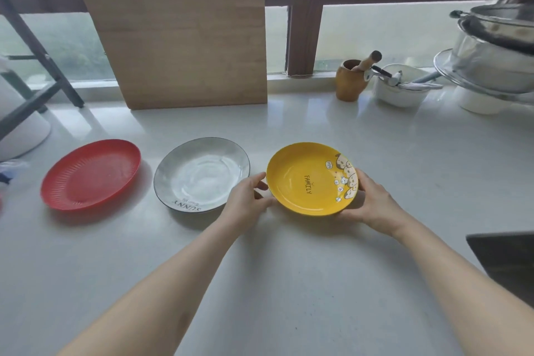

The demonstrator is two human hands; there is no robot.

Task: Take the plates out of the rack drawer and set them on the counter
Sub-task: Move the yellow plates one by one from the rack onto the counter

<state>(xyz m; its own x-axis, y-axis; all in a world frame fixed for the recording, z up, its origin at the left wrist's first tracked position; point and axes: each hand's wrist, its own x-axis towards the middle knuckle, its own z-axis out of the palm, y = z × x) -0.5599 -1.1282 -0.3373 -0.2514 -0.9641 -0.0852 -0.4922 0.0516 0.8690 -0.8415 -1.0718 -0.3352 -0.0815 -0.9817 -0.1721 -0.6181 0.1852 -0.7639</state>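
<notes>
- The left hand [245, 199] and right hand [372, 205] are gripping the yellow plate [310, 179] by opposite rims, at its 9 and 3 o'clock, probably to keep it level while setting it down.
- It is sitting at or just above the counter [289, 283]; whether it is touching, I cannot tell.
- At its 9 o'clock, the grey plate [200, 175] and, further out, the red plate [91, 175] are lying flat in a row, seemingly a deliberate line.
- The rack drawer is not showing.
- At 12 o'clock a board [185, 43] is leaning against the window; at 2 o'clock a wooden cup [349, 81], bowl [400, 92] and pots [497, 52] are standing.
</notes>
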